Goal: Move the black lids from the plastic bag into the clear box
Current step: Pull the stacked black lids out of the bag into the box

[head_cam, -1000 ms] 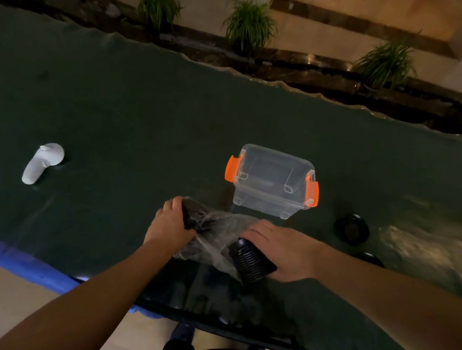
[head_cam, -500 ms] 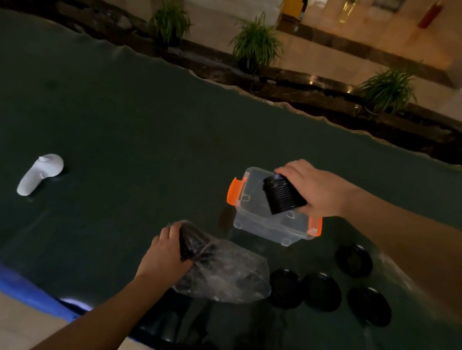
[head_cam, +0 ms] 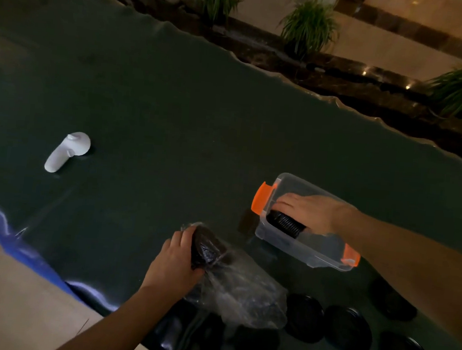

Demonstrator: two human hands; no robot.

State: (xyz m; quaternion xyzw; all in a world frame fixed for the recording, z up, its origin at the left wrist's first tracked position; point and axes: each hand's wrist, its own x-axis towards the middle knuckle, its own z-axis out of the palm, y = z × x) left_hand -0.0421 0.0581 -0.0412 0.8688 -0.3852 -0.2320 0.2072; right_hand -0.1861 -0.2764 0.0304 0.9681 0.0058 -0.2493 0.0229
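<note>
A clear box with orange latches stands on the dark green table. My right hand reaches down into it, fingers closed over a stack of black lids lying on its side inside the box. My left hand grips the closed end of a crumpled plastic bag, where another dark bundle of lids shows through the film. The bag lies on the table in front of the box.
Several loose black lids lie flat on the table to the right of the bag. A white handheld controller rests at the left. The table's near edge carries blue tape. Potted plants stand beyond the far edge.
My right hand has gone from the bag up to the box and lowered the stack of lids inside. The left hand has kept its hold on the bag.
</note>
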